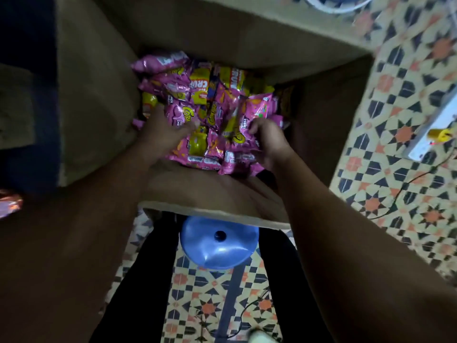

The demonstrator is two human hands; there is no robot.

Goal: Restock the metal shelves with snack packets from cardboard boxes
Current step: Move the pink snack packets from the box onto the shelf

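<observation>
A tall open cardboard box (99, 95) stands in front of me on the floor. At its bottom lies a heap of pink and yellow snack packets (212, 100). Both my arms reach down into it. My left hand (160, 132) lies on the left side of the heap with its fingers curled around a pink packet. My right hand (267, 139) grips pink packets on the right side, fingers bent over their edges. No shelf is in view.
A blue plastic water jug (217, 246) stands between my legs just before the box's near flap (212, 211). A white power strip (435, 134) with a yellow plug and a black cable (405, 184) lie on the patterned tile floor at right. Another shiny packet (10, 204) shows at the left edge.
</observation>
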